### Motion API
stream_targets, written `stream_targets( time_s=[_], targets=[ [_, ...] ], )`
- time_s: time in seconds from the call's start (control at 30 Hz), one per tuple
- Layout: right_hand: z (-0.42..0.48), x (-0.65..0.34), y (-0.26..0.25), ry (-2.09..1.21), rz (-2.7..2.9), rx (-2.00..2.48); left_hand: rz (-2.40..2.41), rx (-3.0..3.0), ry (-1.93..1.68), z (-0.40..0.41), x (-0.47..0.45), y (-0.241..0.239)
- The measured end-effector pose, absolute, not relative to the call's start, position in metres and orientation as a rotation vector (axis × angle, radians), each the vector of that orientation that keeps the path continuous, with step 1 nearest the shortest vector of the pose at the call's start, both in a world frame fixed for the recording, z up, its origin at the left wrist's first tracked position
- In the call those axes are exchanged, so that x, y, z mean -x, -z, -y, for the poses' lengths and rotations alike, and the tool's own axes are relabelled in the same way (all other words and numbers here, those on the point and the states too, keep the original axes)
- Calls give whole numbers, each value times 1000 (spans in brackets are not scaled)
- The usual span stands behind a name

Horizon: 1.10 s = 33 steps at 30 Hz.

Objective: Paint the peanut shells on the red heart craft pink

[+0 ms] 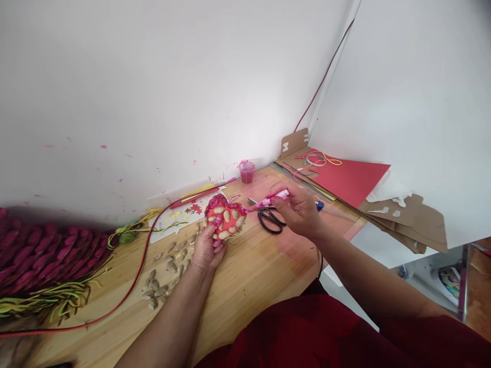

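Note:
My left hand [209, 249], its fingertips stained pink, grips a red heart-shaped piece [227, 216] covered with peanuts in their shells. Magenta paint coats the peanuts along its upper edge, while those in the middle and below are bare. In my right hand [298, 209] is a paintbrush [268, 200] with a pink-smeared pale handle. Its tip points left and meets or nearly meets the heart's right edge. Black-handled scissors [271, 222] lie on the table under the brush. Behind the heart stands a clear cup [247, 173] of pink paint.
Loose peanuts [172, 266] lie left of my left forearm. A red cord [142, 260] crosses the wooden table [230, 312]. Magenta-painted rows with yarn fringe [57, 253] fill the left side. Red paper [345, 176] and cardboard [406, 214] are stacked at right. White walls meet behind.

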State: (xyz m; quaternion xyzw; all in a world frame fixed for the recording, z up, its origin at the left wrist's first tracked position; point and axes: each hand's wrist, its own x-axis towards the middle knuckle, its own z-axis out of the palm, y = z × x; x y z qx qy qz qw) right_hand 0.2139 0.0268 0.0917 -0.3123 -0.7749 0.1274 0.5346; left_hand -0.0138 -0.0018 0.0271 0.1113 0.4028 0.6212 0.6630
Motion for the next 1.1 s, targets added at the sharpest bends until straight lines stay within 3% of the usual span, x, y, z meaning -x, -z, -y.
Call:
stream_targets(
  time_s=[0.53,1.1],
  targets=[
    [-28,-212,-91,-306,1790,775,-901,-257,-1390,1,16,-24],
    [-36,-210,-84,-734,1599,787,-913,-302,-1367,2,14,-25]
  ],
)
